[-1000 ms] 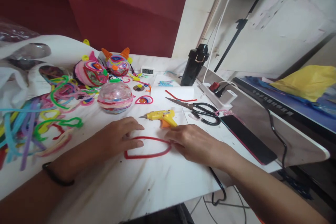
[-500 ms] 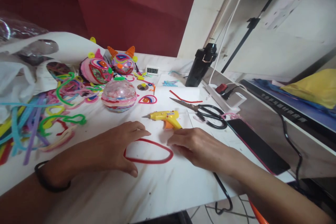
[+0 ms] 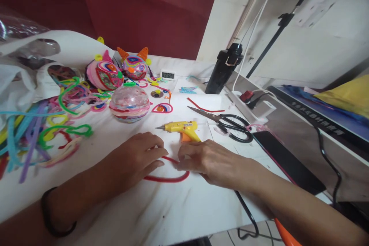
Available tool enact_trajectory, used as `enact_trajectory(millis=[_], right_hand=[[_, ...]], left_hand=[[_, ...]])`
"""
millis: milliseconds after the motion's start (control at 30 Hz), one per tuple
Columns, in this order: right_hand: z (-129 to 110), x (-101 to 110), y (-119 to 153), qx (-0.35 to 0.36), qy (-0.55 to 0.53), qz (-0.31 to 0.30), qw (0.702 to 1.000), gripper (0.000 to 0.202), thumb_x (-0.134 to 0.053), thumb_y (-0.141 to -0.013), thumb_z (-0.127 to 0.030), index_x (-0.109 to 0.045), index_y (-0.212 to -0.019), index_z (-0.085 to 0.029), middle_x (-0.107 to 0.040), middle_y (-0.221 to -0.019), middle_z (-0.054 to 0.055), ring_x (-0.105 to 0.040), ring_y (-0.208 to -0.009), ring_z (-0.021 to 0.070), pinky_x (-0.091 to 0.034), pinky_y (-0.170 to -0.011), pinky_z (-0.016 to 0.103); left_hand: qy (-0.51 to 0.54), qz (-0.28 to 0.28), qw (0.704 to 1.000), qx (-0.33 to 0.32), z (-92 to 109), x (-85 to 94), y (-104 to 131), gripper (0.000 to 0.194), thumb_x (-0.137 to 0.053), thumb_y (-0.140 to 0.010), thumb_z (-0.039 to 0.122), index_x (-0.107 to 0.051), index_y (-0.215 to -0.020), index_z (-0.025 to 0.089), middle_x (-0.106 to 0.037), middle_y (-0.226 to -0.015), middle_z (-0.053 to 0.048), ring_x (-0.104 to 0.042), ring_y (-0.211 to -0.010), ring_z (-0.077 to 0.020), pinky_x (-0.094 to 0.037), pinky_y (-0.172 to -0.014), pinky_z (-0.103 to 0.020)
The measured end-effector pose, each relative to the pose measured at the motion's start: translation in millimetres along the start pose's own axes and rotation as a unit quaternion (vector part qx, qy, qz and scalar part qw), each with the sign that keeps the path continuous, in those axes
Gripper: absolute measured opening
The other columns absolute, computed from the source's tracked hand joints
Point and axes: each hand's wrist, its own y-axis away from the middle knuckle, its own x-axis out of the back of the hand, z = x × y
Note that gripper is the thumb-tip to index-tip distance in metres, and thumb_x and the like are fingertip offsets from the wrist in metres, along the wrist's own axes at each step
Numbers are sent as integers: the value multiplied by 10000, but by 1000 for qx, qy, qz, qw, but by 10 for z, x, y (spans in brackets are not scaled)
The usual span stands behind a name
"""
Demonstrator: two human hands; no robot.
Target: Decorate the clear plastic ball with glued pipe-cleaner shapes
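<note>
A red pipe-cleaner loop [image 3: 170, 179] lies on the white table between my two hands, partly covered by them. My left hand [image 3: 141, 157] rests over the loop's left end, its fingers bent and slightly apart. On the loop's upper right side, my right hand [image 3: 198, 157] has thumb and fingertips pinched together on the red strip. Just beyond the hands lies a yellow glue gun [image 3: 181, 127], nozzle pointing left. Farther back are a round clear and pink ball [image 3: 129, 103] and a small pink, blue and orange eye shape [image 3: 162, 108].
Black-handled scissors [image 3: 220, 121] and a phone [image 3: 288, 161] lie to the right, near a power strip [image 3: 253, 111]. A black bottle [image 3: 223, 69] stands behind. Colourful pipe cleaners [image 3: 37, 134] cover the left. Two decorated balls [image 3: 105, 73] sit at the back.
My right hand has moved left onto the loop's upper side. My left hand's thumb has drawn in towards its fingers. The view has shifted slightly.
</note>
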Motion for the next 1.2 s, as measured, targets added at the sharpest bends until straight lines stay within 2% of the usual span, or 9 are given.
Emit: enact_trajectory(millis=[167, 300, 400, 533, 633, 833, 967, 1067, 1200], right_hand=[[-142, -8, -5, -119, 2, 36, 992, 228, -509, -837, -2, -658, -912, -157, -651, -916, 63, -594, -763, 168, -385, -603, 281], [-256, 10, 6, -199, 18, 28, 979, 145, -528, -874, -102, -656, -827, -150, -664, -841, 68, -592, -683, 172, -336, -563, 294], [-299, 40, 38, -238, 13, 33, 971, 140, -528, -874, -111, -662, -859, -151, -677, -870, 69, -600, -697, 171, -329, -582, 292], [-318, 59, 98, -272, 0, 53, 961, 152, -515, -880, -109, -662, -882, -148, -677, -866, 64, -593, -702, 161, -332, -608, 284], [-316, 35, 141, -280, -10, 64, 958, 155, -512, -888, -124, -661, -855, -150, -673, -836, 55, -572, -682, 150, -318, -602, 281], [-302, -35, 217, -288, -45, 121, 949, 163, -526, -861, -127, -640, -747, -148, -642, -723, 27, -484, -590, 112, -294, -569, 264], [-318, -55, 184, -293, -83, 144, 942, 146, -544, -843, -122, -656, -755, -154, -666, -734, 33, -528, -623, 125, -325, -592, 256], [-342, -51, 101, -321, -112, 133, 931, 125, -564, -852, -157, -686, -826, -161, -703, -777, 55, -579, -660, 148, -365, -622, 258], [-369, -29, -3, -347, -105, 124, 924, 136, -564, -859, -184, -687, -804, -167, -712, -764, 67, -596, -659, 160, -375, -628, 261]], left_hand=[[-1, -29, 999, 23, -26, -52, -27, 189, -446, -953, 155, -632, -978, 171, -642, -975, -68, -591, -883, -206, -473, -773, -331], [28, -39, 999, 25, 34, -16, -120, 245, -400, -988, 187, -644, -971, 171, -653, -988, -60, -613, -862, -179, -495, -752, -298], [-31, -63, 998, -1, 82, -18, -238, 194, -465, -971, 196, -654, -948, 157, -672, -945, -66, -629, -830, -201, -504, -718, -317], [-113, -115, 984, -71, 105, -84, -403, 84, -574, -915, 165, -650, -882, 156, -688, -882, -59, -639, -805, -222, -501, -699, -338], [-152, -107, 975, -122, 83, -155, -492, 89, -589, -891, 122, -636, -822, 153, -680, -820, -48, -633, -736, -213, -484, -632, -327], [-204, -87, 957, -185, 19, -220, -543, 266, -500, -912, 70, -589, -684, 174, -618, -691, -22, -576, -591, -188, -407, -501, -311], [-193, -68, 965, -164, 28, -191, -538, 320, -407, -936, 56, -559, -680, 175, -596, -673, -28, -551, -561, -184, -407, -503, -313], [-158, -36, 978, -134, 68, -149, -538, 341, -350, -964, 79, -533, -696, 182, -564, -648, -12, -520, -534, -167, -390, -502, -296], [-125, -7, 985, -118, 108, -99, -545, 323, -344, -984, 112, -522, -724, 184, -546, -645, 7, -527, -554, -145, -386, -525, -265]])
